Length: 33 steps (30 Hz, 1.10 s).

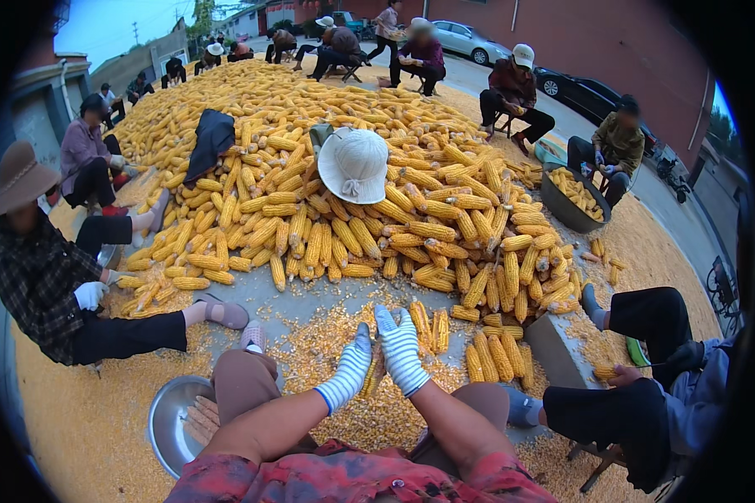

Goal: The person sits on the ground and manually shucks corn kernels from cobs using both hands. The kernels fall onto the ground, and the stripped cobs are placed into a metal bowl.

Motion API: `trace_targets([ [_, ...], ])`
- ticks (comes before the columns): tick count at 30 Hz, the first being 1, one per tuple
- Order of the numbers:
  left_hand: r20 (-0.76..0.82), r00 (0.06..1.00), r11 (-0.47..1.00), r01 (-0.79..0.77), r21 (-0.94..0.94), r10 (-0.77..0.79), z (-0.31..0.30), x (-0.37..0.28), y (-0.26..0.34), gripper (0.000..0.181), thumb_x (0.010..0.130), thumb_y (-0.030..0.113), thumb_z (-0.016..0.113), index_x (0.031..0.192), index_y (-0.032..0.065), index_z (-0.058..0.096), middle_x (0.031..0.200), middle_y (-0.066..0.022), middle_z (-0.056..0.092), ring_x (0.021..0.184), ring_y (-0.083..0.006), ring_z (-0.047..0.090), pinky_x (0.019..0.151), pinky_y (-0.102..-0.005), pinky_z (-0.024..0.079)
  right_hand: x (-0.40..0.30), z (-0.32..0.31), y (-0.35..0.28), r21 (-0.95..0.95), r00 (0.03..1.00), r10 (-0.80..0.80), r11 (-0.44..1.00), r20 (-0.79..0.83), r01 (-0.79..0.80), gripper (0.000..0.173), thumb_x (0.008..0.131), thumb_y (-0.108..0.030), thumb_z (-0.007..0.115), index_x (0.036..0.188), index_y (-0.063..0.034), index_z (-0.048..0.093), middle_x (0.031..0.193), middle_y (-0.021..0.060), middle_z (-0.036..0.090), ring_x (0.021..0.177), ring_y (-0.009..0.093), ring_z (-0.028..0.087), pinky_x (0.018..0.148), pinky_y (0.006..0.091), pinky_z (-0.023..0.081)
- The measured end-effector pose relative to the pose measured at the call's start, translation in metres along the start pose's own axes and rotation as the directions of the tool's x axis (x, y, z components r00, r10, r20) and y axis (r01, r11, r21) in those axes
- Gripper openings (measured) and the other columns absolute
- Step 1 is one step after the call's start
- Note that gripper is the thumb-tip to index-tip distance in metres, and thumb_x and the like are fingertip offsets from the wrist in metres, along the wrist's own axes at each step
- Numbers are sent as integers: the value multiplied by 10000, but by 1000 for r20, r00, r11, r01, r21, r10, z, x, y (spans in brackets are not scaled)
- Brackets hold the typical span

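Note:
Both of my hands wear striped knit gloves and meet around one partly shelled corn cob [372, 372] above a bed of loose kernels [377, 424]. My left hand [350, 368] grips it from the left, and my right hand [399, 346] closes on it from the right; the fingers hide its upper part. Just beyond my right hand, two partly stripped corn cobs [439, 331] stand side by side. Several more ears [494, 358] lie in a row to the right. A metal bowl [163, 421] with bare cobs [201, 418] sits by my left knee.
A large heap of corn ears [352, 239] rises ahead, with a white hat [355, 165] and dark cloth [211, 141] on it. A concrete block [557, 352] stands at the right. Seated people flank me closely on both sides; a black tub [576, 214] stands further right.

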State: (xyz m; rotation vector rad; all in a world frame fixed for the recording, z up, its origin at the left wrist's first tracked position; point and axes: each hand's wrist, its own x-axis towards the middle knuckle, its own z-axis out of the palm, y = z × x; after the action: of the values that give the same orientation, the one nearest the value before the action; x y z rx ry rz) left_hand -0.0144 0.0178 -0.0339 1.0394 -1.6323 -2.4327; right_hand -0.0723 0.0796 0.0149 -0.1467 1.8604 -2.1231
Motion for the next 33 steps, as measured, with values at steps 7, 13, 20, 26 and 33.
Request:
trace_targets([
  [7,74,997,998,25,-56,-21,2,-7,8,561,831,567,337,953,62,547,928,-87,562,820,-169,516,756,-279,416,8,-8,3,19,993,-88,996,76,87,258,777,-263,621,796,-61,461,599,0,467,525,69,421,467,223,375],
  [13,165,916,865,-400,302,366,-1,13,-28,654,814,607,332,922,1,554,817,-81,569,735,-185,535,670,-312,451,28,-29,-14,343,995,43,939,-93,-9,263,786,-290,598,761,-85,434,540,16,449,433,112,418,414,241,372],
  [20,277,958,932,165,-321,-74,-7,17,-18,665,746,651,403,1120,105,468,1004,-74,557,835,-226,519,654,-375,452,-10,1,-29,206,944,-128,976,304,66,226,815,-233,576,734,-78,434,562,29,478,472,99,458,456,227,391],
  [26,52,994,995,89,42,-91,4,-14,20,763,758,710,231,876,53,599,778,-77,546,714,-174,496,642,-313,422,30,-39,-36,485,998,-14,874,64,-19,211,791,-246,591,731,-93,459,549,0,441,455,105,434,426,236,391],
  [33,134,973,974,-200,103,186,4,-17,14,613,808,584,385,914,3,550,737,-69,556,591,-149,536,445,-287,471,48,-47,-26,598,980,194,791,-51,-126,263,765,-335,596,705,-118,459,547,15,444,461,146,439,433,282,391],
])
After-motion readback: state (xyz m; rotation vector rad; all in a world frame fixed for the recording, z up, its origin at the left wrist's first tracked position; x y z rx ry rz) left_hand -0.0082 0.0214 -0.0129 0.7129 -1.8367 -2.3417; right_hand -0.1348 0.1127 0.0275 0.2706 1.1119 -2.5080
